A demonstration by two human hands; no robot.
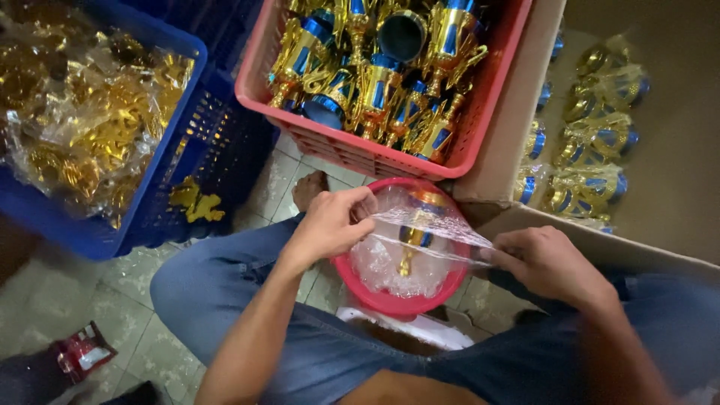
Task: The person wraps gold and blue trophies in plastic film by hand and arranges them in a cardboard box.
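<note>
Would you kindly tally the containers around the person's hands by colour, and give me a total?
Blue plastic crates: 1
Red containers, namely the slotted crate and the round basin: 2
Brown cardboard boxes: 1
Total: 4

The left hand and right hand stretch a clear plastic bag over the basin.

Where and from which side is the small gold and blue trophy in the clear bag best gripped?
Probably by its slim gold stem, from above: the small gold and blue trophy stands roughly upright over the round red plastic bowl. The left hand and right hand stretch the clear plastic bag around it, leaving only the top free.
</note>
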